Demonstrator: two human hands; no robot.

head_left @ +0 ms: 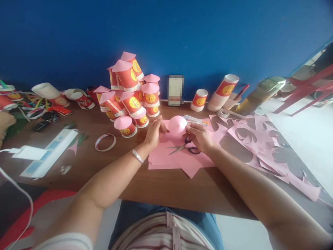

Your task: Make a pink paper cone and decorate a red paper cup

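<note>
A pink paper cone [177,125] is held up over the table between my two hands. My right hand [199,134] pinches its right edge between thumb and fingers. My left hand [155,133] is at the cone's left side, fingers bent together; whether it grips the rim is hard to make out. Under the cone, dark-handled scissors [186,147] lie with blades apart on pink paper sheets [163,158]. Left of my hands stand several red paper cups with pink cone tops [132,103], stacked in a group.
A tape roll [105,142] and a power strip [49,154] lie to the left. Pink paper scraps [267,146] cover the right side. Behind stand a red cup [199,100], a leaning cup stack [224,92] and a bottle [260,95]. Another person's hand [7,123] shows at far left.
</note>
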